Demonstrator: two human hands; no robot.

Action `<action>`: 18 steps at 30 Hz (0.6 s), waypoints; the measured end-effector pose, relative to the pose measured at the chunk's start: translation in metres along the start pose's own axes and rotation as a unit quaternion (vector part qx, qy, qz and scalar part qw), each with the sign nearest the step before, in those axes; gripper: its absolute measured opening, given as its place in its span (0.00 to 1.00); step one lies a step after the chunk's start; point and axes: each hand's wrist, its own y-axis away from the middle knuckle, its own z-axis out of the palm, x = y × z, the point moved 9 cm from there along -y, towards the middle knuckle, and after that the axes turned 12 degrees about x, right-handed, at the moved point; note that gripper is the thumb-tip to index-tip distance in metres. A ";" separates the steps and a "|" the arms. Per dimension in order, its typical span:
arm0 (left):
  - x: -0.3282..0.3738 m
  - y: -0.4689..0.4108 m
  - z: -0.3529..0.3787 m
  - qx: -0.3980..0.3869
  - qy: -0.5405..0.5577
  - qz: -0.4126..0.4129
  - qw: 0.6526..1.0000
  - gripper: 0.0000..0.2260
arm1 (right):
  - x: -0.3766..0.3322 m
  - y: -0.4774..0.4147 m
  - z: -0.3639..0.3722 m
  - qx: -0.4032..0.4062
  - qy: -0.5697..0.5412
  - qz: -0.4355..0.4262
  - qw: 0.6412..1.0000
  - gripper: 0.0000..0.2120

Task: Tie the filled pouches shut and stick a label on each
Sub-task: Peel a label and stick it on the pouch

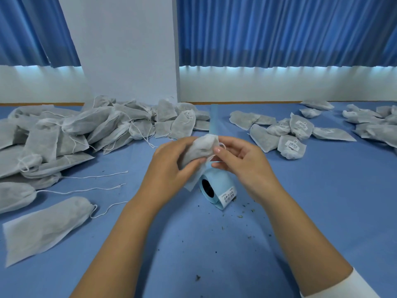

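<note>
While the left hand [169,164] curls round the body of a pale grey, filled pouch [199,150], the right hand [240,160] pinches its gathered neck, thumb and fingers bent. That pouch is held above the middle of the worktop [193,244], just over a blue label roll [217,186] and hiding part of it. Untied pouches [75,134] are heaped toward the far left corner, labelled pouches [290,134] lie toward the far right, and dark crumbs [242,211] are scattered beside the roll
</note>
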 end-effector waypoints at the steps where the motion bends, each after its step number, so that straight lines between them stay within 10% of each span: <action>1: -0.001 -0.001 -0.003 0.005 0.007 -0.003 1.000 0.15 | 0.000 0.000 -0.003 0.012 0.018 -0.006 1.000 0.09; 14: -0.028 0.002 -0.025 0.048 -0.061 -0.093 0.993 0.16 | -0.008 -0.004 -0.025 0.059 0.323 -0.116 0.937 0.10; 18: -0.033 0.005 -0.015 -0.047 -0.142 -0.107 0.983 0.12 | -0.018 -0.001 -0.026 0.083 0.350 -0.163 0.919 0.08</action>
